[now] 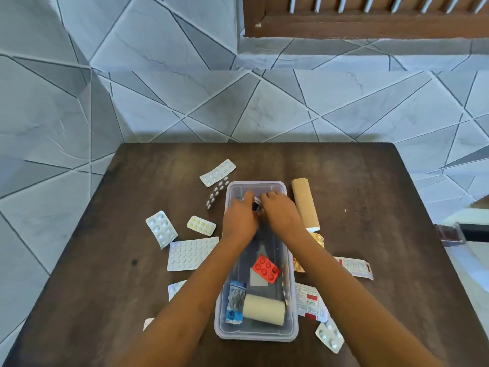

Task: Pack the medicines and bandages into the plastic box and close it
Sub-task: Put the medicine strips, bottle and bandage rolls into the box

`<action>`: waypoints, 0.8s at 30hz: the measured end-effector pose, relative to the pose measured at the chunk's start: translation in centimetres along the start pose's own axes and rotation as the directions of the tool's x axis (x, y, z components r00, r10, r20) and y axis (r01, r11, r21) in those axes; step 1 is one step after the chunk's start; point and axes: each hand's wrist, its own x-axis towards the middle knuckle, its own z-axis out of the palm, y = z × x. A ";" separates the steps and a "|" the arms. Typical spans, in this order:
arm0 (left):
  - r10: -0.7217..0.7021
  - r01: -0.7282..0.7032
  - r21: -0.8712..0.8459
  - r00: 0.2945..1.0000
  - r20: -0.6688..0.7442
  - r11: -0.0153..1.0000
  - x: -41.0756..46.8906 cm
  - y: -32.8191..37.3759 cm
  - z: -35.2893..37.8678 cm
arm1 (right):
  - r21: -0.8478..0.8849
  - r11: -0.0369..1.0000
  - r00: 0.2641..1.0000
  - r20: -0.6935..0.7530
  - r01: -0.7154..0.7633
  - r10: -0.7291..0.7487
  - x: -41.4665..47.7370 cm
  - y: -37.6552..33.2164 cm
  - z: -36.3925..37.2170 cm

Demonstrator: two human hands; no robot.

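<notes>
A clear plastic box (291, 324) stands open in the middle of the dark table. Inside lie a red blister pack (265, 268), a blue sachet (235, 303) and a cream bandage roll (264, 309). Both hands reach into the box's far end. My left hand (240, 217) and my right hand (279, 209) close together around a small white and blue item (256, 203), mostly hidden between them. A tan bandage roll (305, 205) lies just right of the box.
Several blister packs lie left of the box, among them a large white one (191, 253) and a yellow one (201, 225). More packs (356, 266) and a gold foil strip (318, 239) lie to the right. A tiled wall rises behind the table.
</notes>
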 end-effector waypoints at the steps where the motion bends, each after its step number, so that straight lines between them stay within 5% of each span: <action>1: 0.001 -0.001 -0.001 1.000 0.022 1.000 0.0 -0.1 0.0 | -0.055 0.998 0.999 -0.007 0.034 -0.034 0.0 0.4 0.2; 9: 0.103 -0.145 0.218 0.976 0.192 0.965 -0.3 -2.0 -1.3 | -0.262 0.948 0.983 0.093 0.180 -0.161 -1.8 2.5 0.1; 13: 0.182 -0.226 0.306 0.970 0.164 0.925 -0.4 -1.7 -0.9 | -0.248 0.962 0.993 0.035 0.115 -0.110 -1.3 1.8 -0.2; 24: 0.113 -0.120 0.245 0.993 0.043 0.962 0.7 -1.1 -1.6 | -0.135 0.989 0.998 0.021 0.068 -0.066 -0.4 2.4 0.3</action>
